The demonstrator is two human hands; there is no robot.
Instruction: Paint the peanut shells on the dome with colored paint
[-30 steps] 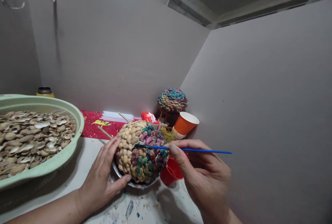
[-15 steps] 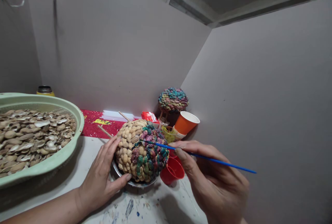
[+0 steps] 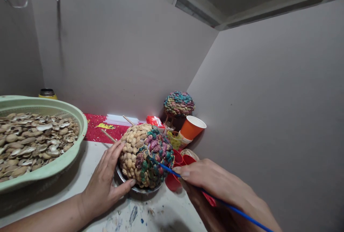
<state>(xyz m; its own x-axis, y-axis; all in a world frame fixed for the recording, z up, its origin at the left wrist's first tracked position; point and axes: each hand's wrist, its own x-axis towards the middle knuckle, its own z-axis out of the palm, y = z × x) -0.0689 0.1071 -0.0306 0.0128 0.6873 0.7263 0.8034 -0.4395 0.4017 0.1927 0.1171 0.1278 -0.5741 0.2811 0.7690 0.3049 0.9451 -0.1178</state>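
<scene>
A round ball covered in peanut shells (image 3: 131,156) sits in a metal bowl (image 3: 145,190). Its left part is bare tan; the right part is painted green, purple and teal. My left hand (image 3: 106,181) grips the ball's left side, thumb low at the front and fingers along the upper edge. Between the thumb and fingers of my right hand (image 3: 212,185) is a thin blue paintbrush (image 3: 168,169). The brush tip touches or nearly touches the painted shells near the ball's middle. Two wooden sticks (image 3: 109,136) poke out behind the ball.
At left stands a green basket (image 3: 77,112) of peanut shells. Red cups (image 3: 173,183) stand right of the ball, partly behind my right hand. Farther back are an orange paper cup (image 3: 192,128), a painted shell-covered dome (image 3: 179,103) and white sticks (image 3: 120,119). Grey walls enclose the table.
My right hand has moved lower and the brush tip has shifted slightly down and right on the ball. More red cups show behind it. My left hand and the ball have stayed put.
</scene>
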